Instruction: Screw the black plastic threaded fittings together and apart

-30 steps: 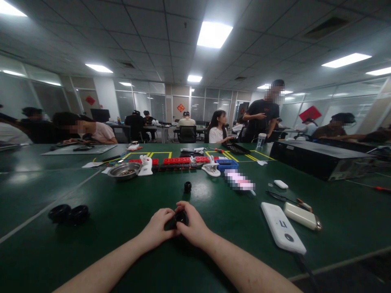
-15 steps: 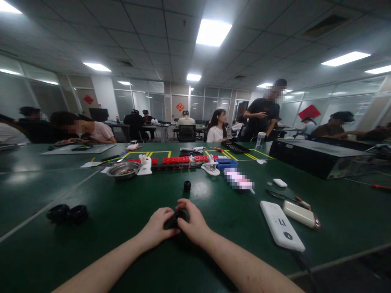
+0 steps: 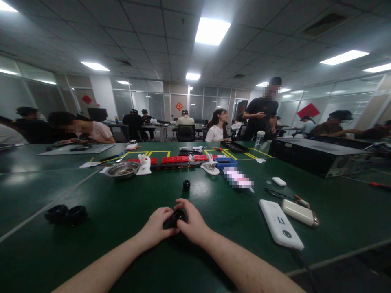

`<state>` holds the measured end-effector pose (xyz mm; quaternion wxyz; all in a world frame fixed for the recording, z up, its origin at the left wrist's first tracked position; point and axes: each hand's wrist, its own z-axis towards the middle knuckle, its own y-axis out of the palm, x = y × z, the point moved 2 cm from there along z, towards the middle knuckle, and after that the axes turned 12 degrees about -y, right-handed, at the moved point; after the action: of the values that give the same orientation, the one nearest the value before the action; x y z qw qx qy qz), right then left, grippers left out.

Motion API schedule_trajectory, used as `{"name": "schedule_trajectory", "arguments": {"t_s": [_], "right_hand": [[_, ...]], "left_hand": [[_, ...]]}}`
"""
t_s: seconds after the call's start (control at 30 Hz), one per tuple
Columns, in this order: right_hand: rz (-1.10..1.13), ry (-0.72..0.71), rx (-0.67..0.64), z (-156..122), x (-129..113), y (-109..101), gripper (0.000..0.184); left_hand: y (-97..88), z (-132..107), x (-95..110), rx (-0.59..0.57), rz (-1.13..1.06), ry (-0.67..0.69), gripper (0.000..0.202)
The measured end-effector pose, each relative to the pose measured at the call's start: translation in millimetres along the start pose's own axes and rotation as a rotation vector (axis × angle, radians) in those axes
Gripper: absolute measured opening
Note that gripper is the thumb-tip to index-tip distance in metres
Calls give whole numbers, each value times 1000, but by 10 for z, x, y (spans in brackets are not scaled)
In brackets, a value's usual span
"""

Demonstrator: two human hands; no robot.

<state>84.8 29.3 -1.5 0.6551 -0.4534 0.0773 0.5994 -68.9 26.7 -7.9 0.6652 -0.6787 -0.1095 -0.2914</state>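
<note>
Both of my hands meet low over the green table (image 3: 116, 228), near its front middle. My left hand (image 3: 157, 226) and my right hand (image 3: 191, 221) are closed from either side on one small round black part (image 3: 176, 216); most of it is hidden by my fingers. A smaller black cylinder (image 3: 186, 185) stands on the table a short way beyond my hands. Two black round parts (image 3: 65, 214) lie side by side far to the left.
To the right lie a white power bank (image 3: 280, 224), a cream device (image 3: 299, 212), tweezers and a small white case (image 3: 279, 181). Farther back are a metal bowl (image 3: 122, 169), red blocks (image 3: 177, 159), white clips and a black computer case (image 3: 320, 156). Other people sit and stand behind.
My hands stay together on the black part, with only slight finger shifts. The view has tilted a little, moving everything slightly up in the picture.
</note>
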Motion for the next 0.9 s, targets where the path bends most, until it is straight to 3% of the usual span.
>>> {"name": "schedule_trajectory", "arguments": {"t_s": [0.23, 0.47, 0.7, 0.9], "right_hand": [[-95, 46, 110, 21, -29, -28, 50], [5, -35, 3, 1, 10, 12, 59], [-88, 25, 98, 6, -12, -14, 49], [-12, 7, 74, 2, 22, 14, 48]], "left_hand": [[-26, -23, 47, -3, 9, -2, 37], [-21, -21, 47, 4, 25, 9, 39], [-2, -5, 10, -2, 17, 5, 37], [-22, -3, 35, -25, 0, -16, 38]]}}
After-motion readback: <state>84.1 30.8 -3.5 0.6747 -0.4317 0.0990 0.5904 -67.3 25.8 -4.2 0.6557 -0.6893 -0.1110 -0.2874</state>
